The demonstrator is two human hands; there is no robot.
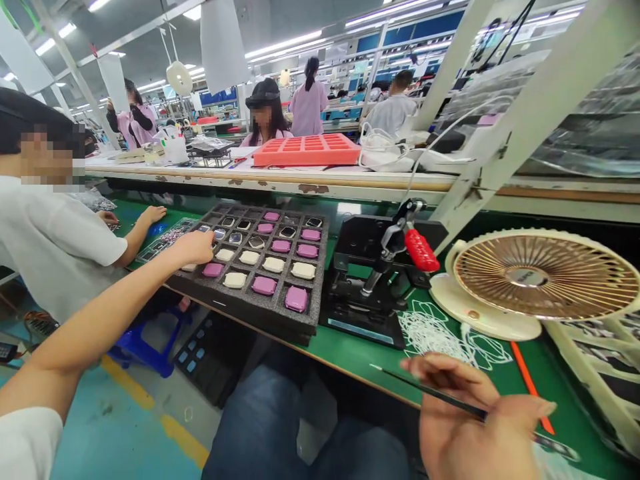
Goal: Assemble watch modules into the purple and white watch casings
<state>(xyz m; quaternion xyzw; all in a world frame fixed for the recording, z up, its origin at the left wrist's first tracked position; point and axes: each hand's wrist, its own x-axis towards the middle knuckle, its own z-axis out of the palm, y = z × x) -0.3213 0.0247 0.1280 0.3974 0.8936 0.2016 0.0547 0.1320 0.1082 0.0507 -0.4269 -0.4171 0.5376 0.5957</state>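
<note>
My left hand (196, 247) reaches out to the near left corner of a dark foam tray (320, 293) and its fingers curl over one of the tray's cells; what they grip is hidden. The tray holds several small pink, cream and dark-faced parts (263, 285). My right hand (475, 420) is low at the front right, fingers pinched on a thin dark tweezers-like tool (425, 391) that points left over the green bench edge.
A black hand press with a red handle (421, 250) stands right of the tray. A cream desk fan (540, 277) lies tilted at the right beside white loose rings (440, 333). A person in white sits at the left, hands on the bench. A red tray (307, 150) sits on the shelf behind.
</note>
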